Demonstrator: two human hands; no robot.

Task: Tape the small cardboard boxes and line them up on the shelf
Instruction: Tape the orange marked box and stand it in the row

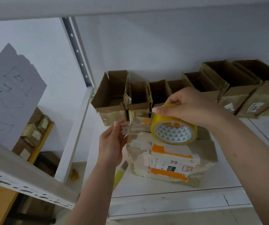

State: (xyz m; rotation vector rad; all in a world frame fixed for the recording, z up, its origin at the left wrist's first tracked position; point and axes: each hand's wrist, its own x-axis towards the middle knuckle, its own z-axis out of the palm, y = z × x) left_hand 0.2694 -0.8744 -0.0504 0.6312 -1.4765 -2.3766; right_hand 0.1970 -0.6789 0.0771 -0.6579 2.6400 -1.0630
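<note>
On the white shelf (171, 190), right hand (190, 106) grips the tape roll (173, 129) (yellow), left hand (111, 143) pinching its pulled strip (130, 127).

Glossy yellow tape roll (174, 130), torn matt cardboard box (167, 161), painted metal shelf (163, 203)

White shelf (171, 190). Carries row of open boxes (163, 93) along back wall, labelled box (167, 164) near front, yellow knife (120, 175) just left of it.

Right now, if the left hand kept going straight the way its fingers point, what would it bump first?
Probably the open box in the back row, past the clear tape strip the left hand pinches; depth is unclear.
</note>
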